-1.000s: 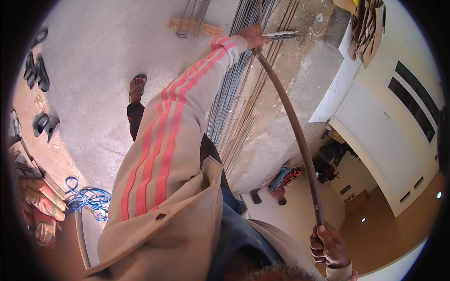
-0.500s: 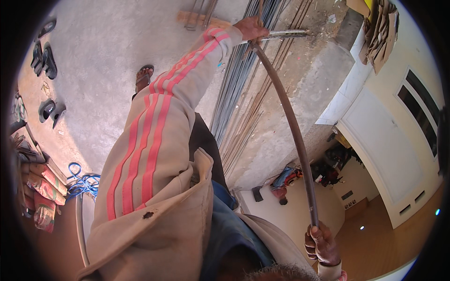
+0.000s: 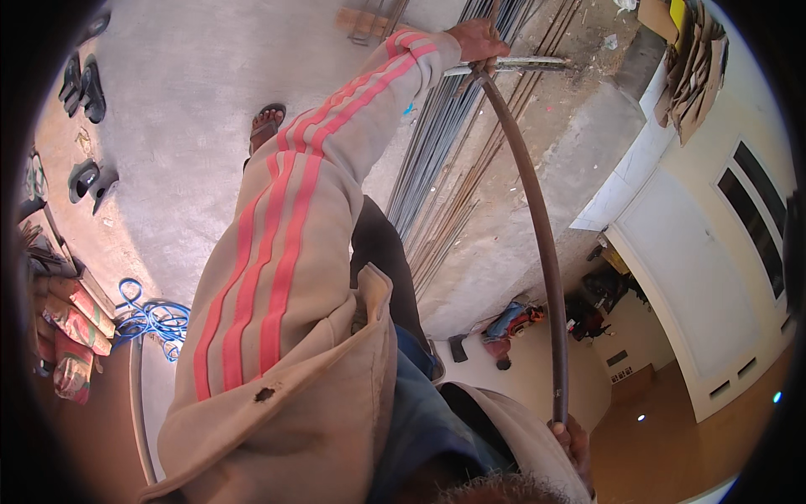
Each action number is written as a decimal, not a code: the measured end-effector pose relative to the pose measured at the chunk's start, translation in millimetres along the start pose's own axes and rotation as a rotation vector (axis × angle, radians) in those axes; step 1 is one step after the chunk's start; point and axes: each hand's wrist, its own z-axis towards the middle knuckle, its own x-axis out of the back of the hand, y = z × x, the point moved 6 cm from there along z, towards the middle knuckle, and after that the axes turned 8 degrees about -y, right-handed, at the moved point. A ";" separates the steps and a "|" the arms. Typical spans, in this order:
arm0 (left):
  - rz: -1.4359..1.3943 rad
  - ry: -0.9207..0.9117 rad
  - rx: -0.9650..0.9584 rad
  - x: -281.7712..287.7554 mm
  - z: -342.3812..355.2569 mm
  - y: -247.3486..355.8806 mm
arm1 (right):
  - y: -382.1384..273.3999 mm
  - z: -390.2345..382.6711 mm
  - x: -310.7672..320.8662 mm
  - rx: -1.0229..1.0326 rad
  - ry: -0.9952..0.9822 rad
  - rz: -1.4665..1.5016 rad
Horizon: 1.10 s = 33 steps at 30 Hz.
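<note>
At lower right, the right hand (image 3: 577,445) curls around the bar (image 3: 557,336).

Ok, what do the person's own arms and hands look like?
Left jacket sleeve: loose, creased beige fabric, long to the wrist, three coral-pink stripes down its length. Right jacket sleeve: also beige, mostly cut off or turned away; no stripes visible on it. Left hand and right hand: no gloves; the right is partly hidden.
</note>
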 end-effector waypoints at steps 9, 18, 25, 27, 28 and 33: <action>0.108 -0.011 -0.082 -1.3 35.4 -22.4 | 20.6 31.3 -8.9 0.303 0.000 -0.344; 0.299 0.060 -0.039 -13.4 43.4 -18.3 | 17.5 39.2 9.1 0.035 -0.071 -0.033; 0.102 0.017 -0.036 3.4 7.6 5.7 | -32.4 3.9 2.0 -0.181 -0.300 -0.015; 0.079 0.058 -0.012 5.7 5.5 5.0 | -38.0 12.0 -3.6 -0.117 -0.341 -0.083; 0.065 0.084 0.005 4.8 4.5 3.5 | -39.9 17.4 -7.4 -0.090 -0.361 -0.126; 0.114 0.053 0.041 -2.3 10.2 4.6 | -83.5 84.5 -35.4 0.185 -0.411 0.011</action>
